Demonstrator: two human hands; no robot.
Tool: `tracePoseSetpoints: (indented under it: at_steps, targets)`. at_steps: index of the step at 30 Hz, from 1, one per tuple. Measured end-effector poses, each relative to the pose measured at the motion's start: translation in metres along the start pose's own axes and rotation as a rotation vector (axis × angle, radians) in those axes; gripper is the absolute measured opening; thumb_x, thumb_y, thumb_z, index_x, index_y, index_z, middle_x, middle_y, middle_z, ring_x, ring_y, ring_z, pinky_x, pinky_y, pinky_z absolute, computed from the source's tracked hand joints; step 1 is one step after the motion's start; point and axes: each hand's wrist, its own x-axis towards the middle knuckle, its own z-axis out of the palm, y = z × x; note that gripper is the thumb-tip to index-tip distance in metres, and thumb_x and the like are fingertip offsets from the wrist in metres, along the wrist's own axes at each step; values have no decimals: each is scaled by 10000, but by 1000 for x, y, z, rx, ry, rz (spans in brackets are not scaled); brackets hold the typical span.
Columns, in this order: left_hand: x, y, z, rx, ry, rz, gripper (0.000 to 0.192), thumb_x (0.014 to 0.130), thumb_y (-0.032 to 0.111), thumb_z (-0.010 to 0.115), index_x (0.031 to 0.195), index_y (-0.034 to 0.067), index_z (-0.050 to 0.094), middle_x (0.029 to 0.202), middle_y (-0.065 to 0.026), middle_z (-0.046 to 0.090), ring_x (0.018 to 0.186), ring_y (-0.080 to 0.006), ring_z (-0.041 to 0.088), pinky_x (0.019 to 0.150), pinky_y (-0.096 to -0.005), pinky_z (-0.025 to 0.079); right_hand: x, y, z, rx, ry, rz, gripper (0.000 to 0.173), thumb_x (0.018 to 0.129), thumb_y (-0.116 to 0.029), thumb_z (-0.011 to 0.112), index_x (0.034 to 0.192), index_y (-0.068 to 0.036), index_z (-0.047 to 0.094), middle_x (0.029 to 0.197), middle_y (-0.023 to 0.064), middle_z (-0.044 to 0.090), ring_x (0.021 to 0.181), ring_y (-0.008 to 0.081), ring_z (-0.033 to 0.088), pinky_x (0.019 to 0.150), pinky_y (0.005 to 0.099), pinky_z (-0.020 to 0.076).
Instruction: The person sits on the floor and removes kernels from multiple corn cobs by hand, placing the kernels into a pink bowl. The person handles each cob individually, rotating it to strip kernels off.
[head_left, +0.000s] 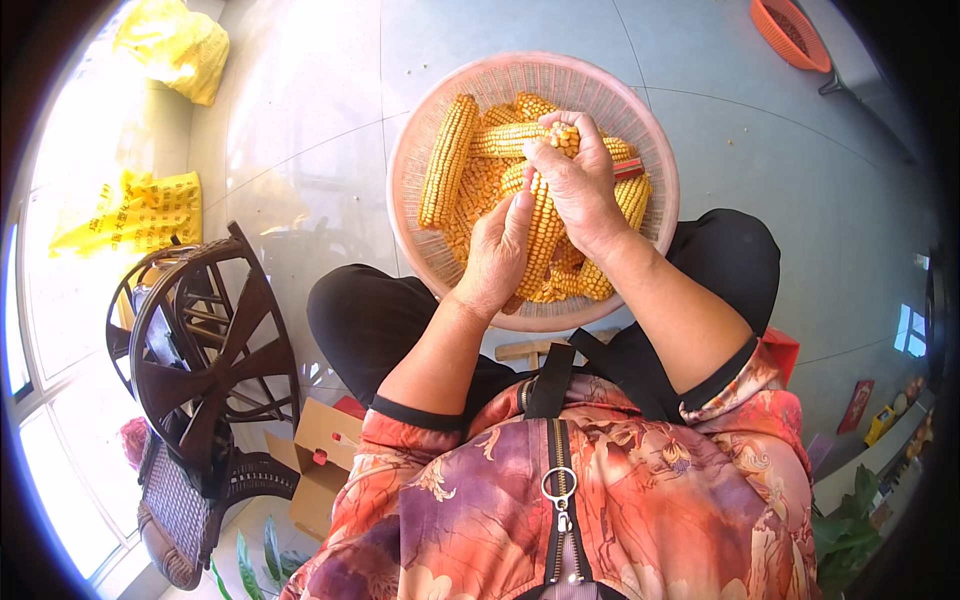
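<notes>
A round pink plastic basket (534, 322) sits in front of me, holding several ears of dried yellow corn and loose kernels (480, 184). My left hand (499, 244) is closed along the side of an upright-pointing ear of corn (541, 240), thumb near its upper end. Above it, my right hand (577, 169) grips the top of an ear with curled fingers; whether both hands are on the same ear cannot be told. One whole ear (450, 161) leans at the basket's left side. A red object (628, 169), partly hidden, lies among the ears beside my right hand.
Dark woven chairs (214, 360) stand at the left, near an open cardboard box (322, 450) and yellow printed bags (161, 214). An orange basket (791, 34) is at the upper right. Green plants (847, 517) show at the lower right. Stray kernels dot the tiled floor (322, 157).
</notes>
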Motion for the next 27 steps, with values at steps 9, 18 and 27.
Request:
tracePoseSetpoints:
  at_steps: [9, 18, 27]
  targets:
    - [3, 1, -2, -245, 133, -112, 315, 1041, 227, 528, 1211, -24, 619, 997, -55, 667, 898, -88, 590, 790, -264, 497, 0, 2, 6, -44, -23, 45, 265, 861, -9, 628, 1093, -56, 508, 879, 33, 565, 734, 93, 573, 650, 249, 512]
    - [5, -4, -3, -169, -8, -18, 440, 1080, 319, 425, 1281, -51, 556, 1108, -81, 648, 1003, -126, 583, 887, -279, 474, -7, 13, 8, -172, -116, 84, 272, 964, -215, 646, 1140, -43, 530, 936, 30, 571, 846, 81, 546, 752, 243, 488]
    - [3, 12, -5, -374, 115, -157, 382, 1056, 272, 504, 1245, -51, 585, 1087, -85, 659, 1007, -107, 585, 882, -267, 476, -4, 10, 6, -126, -130, 86, 207, 999, -224, 600, 1137, -91, 523, 938, 24, 571, 901, 102, 576, 848, 269, 490]
